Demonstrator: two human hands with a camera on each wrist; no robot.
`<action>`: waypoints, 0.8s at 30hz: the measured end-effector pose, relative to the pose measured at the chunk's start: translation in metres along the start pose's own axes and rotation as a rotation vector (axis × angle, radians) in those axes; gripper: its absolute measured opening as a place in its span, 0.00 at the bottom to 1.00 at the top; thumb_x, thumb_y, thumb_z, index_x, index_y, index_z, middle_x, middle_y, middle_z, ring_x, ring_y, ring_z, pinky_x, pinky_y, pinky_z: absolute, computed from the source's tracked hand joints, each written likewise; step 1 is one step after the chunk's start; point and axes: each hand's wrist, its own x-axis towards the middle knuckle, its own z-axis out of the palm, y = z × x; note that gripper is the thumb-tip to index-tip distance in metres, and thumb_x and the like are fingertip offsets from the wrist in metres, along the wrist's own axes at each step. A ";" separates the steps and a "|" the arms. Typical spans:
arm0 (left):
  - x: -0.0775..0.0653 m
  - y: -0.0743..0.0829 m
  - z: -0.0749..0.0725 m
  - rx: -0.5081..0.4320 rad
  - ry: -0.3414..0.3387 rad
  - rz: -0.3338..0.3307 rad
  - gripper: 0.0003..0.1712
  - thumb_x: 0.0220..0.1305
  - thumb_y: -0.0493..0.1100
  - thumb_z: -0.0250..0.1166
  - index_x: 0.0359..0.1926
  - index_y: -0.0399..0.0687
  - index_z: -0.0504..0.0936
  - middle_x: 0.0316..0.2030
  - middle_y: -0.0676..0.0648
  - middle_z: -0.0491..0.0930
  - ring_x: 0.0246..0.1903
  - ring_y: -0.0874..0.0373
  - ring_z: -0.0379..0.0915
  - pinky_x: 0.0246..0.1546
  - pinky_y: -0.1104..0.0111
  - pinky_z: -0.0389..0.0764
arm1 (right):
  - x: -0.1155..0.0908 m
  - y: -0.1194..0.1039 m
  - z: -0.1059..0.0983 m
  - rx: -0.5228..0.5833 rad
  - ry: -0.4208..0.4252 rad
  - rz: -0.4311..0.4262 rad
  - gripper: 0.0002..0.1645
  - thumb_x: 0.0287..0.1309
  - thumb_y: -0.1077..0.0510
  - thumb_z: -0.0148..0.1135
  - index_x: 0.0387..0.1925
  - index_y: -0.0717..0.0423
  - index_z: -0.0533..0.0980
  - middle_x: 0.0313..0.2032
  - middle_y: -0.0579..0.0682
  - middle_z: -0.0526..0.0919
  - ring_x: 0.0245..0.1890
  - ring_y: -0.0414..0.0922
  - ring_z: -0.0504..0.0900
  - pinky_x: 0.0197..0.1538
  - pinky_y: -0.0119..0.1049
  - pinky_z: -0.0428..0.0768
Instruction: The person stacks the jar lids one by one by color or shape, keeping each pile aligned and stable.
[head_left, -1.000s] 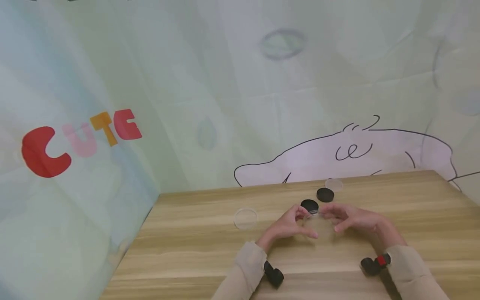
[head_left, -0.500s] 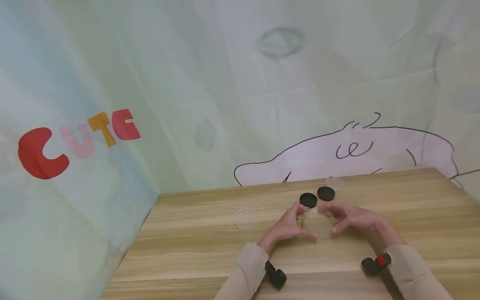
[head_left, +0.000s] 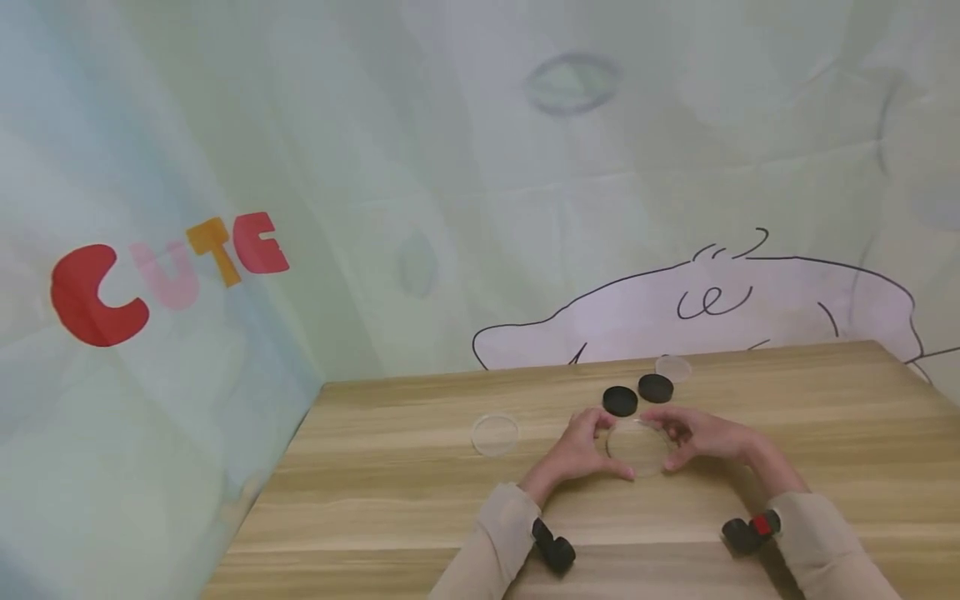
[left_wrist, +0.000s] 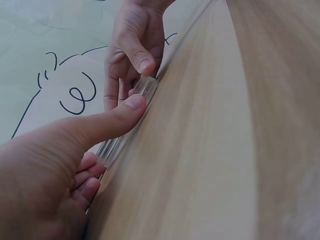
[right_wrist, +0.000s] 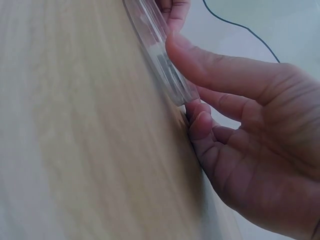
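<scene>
Between the two hands lies a clear, shallow round dish (head_left: 637, 450), like a petri dish, flat and close over the wooden table. My left hand (head_left: 581, 450) curls round its left side, thumb at the near rim and fingers at the far rim. In the left wrist view, that thumb presses on the ridged clear edge of the dish (left_wrist: 112, 147). My right hand (head_left: 701, 435) holds the opposite side, its thumb on the rim and its fingers bent behind. Just beyond the dish sit two black round discs (head_left: 620, 401), side by side.
A clear disc (head_left: 495, 435) lies on the table left of the hands. Another clear disc (head_left: 673, 368) lies at the back, behind the right black disc (head_left: 656, 388). The wooden table (head_left: 390, 483) ends at a printed curtain (head_left: 420, 167).
The left black disc has slid a little away from the hands. The dish, blurred earlier, now shows sharper and flat between the hands, which keep nearly the same place.
</scene>
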 end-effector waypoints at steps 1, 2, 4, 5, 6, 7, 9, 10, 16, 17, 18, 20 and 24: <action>0.000 0.000 0.000 0.009 -0.003 0.003 0.40 0.40 0.48 0.82 0.55 0.44 0.74 0.51 0.49 0.75 0.51 0.62 0.66 0.53 0.73 0.71 | -0.001 0.000 0.000 -0.001 -0.001 0.004 0.49 0.46 0.59 0.73 0.68 0.68 0.60 0.52 0.60 0.72 0.46 0.47 0.66 0.47 0.35 0.68; -0.001 0.000 0.001 0.016 -0.006 0.003 0.41 0.40 0.48 0.82 0.55 0.44 0.73 0.52 0.49 0.75 0.51 0.62 0.65 0.53 0.73 0.71 | -0.002 0.000 0.001 -0.001 -0.005 0.003 0.49 0.46 0.59 0.73 0.68 0.68 0.60 0.52 0.61 0.72 0.46 0.48 0.66 0.47 0.36 0.69; -0.002 0.001 0.001 0.027 -0.014 0.007 0.41 0.40 0.48 0.82 0.55 0.43 0.73 0.52 0.48 0.75 0.51 0.61 0.65 0.54 0.72 0.71 | -0.002 0.000 0.002 0.000 -0.009 0.016 0.50 0.46 0.59 0.73 0.69 0.67 0.60 0.52 0.61 0.72 0.47 0.47 0.67 0.48 0.38 0.69; -0.002 0.001 0.001 0.037 -0.019 0.009 0.42 0.40 0.49 0.82 0.56 0.43 0.72 0.53 0.48 0.75 0.52 0.61 0.65 0.55 0.72 0.71 | -0.003 0.000 0.002 -0.004 -0.010 0.019 0.50 0.46 0.58 0.73 0.69 0.66 0.60 0.52 0.61 0.72 0.47 0.48 0.67 0.48 0.39 0.69; -0.002 0.001 0.001 0.047 -0.026 0.011 0.43 0.40 0.49 0.82 0.56 0.43 0.71 0.53 0.48 0.74 0.52 0.61 0.64 0.55 0.72 0.70 | -0.003 0.001 0.001 -0.006 -0.010 0.019 0.51 0.47 0.58 0.73 0.69 0.65 0.59 0.53 0.61 0.71 0.47 0.48 0.66 0.48 0.40 0.68; -0.002 0.002 0.000 0.057 -0.034 0.011 0.44 0.41 0.49 0.82 0.57 0.42 0.70 0.54 0.47 0.73 0.53 0.60 0.64 0.56 0.72 0.70 | -0.003 0.001 0.001 -0.009 -0.010 0.019 0.51 0.47 0.57 0.73 0.70 0.64 0.59 0.54 0.61 0.71 0.48 0.48 0.66 0.49 0.40 0.69; -0.001 0.004 -0.004 0.070 -0.049 0.004 0.47 0.40 0.49 0.82 0.59 0.41 0.67 0.54 0.46 0.71 0.54 0.58 0.64 0.57 0.71 0.70 | -0.002 0.003 -0.001 -0.015 -0.003 0.011 0.50 0.48 0.57 0.72 0.70 0.63 0.59 0.56 0.64 0.70 0.51 0.50 0.67 0.51 0.42 0.69; -0.001 0.005 -0.007 0.077 -0.055 -0.002 0.49 0.40 0.49 0.82 0.61 0.41 0.66 0.55 0.46 0.71 0.55 0.57 0.64 0.57 0.71 0.70 | -0.001 0.003 -0.002 -0.021 0.003 0.012 0.50 0.49 0.56 0.72 0.71 0.63 0.58 0.58 0.65 0.70 0.53 0.51 0.68 0.52 0.42 0.69; -0.008 0.019 -0.047 0.007 -0.043 -0.048 0.56 0.43 0.49 0.81 0.69 0.40 0.60 0.61 0.40 0.70 0.62 0.48 0.65 0.60 0.63 0.72 | -0.004 -0.006 -0.003 -0.011 0.123 0.072 0.43 0.61 0.51 0.63 0.71 0.63 0.57 0.65 0.71 0.67 0.62 0.64 0.70 0.60 0.51 0.73; -0.012 0.019 -0.056 -0.019 -0.038 -0.052 0.54 0.44 0.49 0.80 0.69 0.40 0.61 0.62 0.39 0.70 0.63 0.46 0.65 0.61 0.60 0.71 | -0.005 -0.010 -0.002 -0.006 0.162 0.083 0.42 0.63 0.51 0.62 0.71 0.64 0.57 0.65 0.72 0.68 0.63 0.66 0.70 0.60 0.52 0.73; -0.015 0.018 -0.066 -0.047 -0.032 -0.056 0.52 0.46 0.49 0.79 0.69 0.41 0.62 0.62 0.39 0.70 0.63 0.45 0.65 0.62 0.59 0.71 | -0.004 -0.015 0.000 0.002 0.202 0.094 0.41 0.64 0.50 0.60 0.70 0.65 0.58 0.64 0.72 0.68 0.63 0.66 0.70 0.60 0.53 0.73; -0.022 0.016 -0.086 -0.078 -0.015 -0.063 0.49 0.48 0.50 0.77 0.68 0.43 0.64 0.62 0.38 0.71 0.63 0.43 0.66 0.61 0.56 0.71 | 0.000 -0.027 0.004 0.030 0.276 0.099 0.39 0.66 0.50 0.58 0.70 0.66 0.59 0.64 0.71 0.69 0.64 0.65 0.70 0.60 0.51 0.73; -0.038 0.005 -0.126 -0.093 0.028 -0.079 0.42 0.51 0.51 0.75 0.65 0.46 0.67 0.61 0.40 0.72 0.61 0.41 0.66 0.58 0.54 0.71 | 0.016 -0.053 0.018 0.126 0.315 0.049 0.37 0.67 0.50 0.57 0.69 0.67 0.60 0.63 0.70 0.70 0.63 0.58 0.72 0.61 0.48 0.74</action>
